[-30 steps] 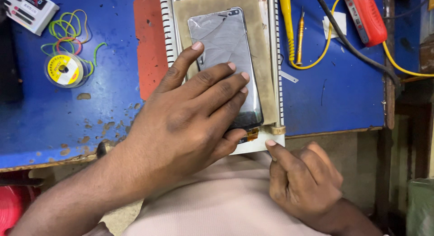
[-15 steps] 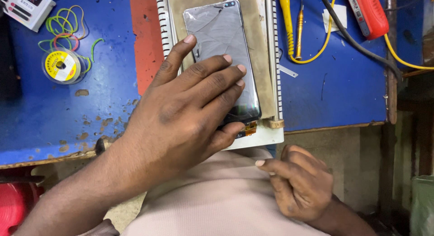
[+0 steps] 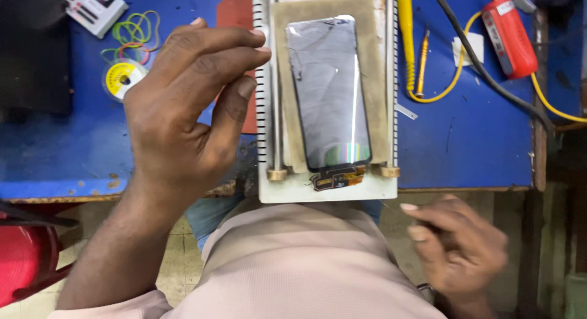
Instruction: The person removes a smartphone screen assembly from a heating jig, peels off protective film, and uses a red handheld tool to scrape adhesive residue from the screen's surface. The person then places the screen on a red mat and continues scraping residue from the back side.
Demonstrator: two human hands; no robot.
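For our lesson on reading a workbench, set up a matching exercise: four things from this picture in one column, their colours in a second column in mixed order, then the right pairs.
Things:
1. Phone screen
2. Screwdriver
3. Tester
4. Bench

Colours:
A. Blue
B. Red
C. Dark grey, cracked
D. Yellow

Pairs: 1-C, 2-D, 3-B, 4-A
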